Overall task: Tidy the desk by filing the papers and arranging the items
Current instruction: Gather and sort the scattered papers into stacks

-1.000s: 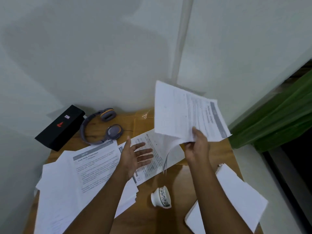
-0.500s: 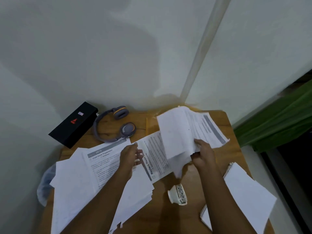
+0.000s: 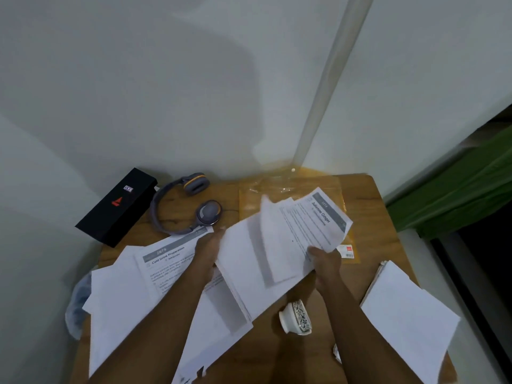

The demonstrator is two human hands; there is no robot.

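Papers (image 3: 263, 253) gripped from both sides: right hand (image 3: 324, 261) pinches the right corner, left hand (image 3: 209, 250) has left the loose pile (image 3: 124, 295) to hold the left edge. They now sit lower and flatter over the desk (image 3: 374, 217), just beyond the tipped cup (image 3: 295, 318).

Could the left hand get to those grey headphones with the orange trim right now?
Probably yes. The grey headphones with orange trim lie just beyond the left hand, nothing between; but that hand is against the sheaf of white printed papers that the right hand grips.
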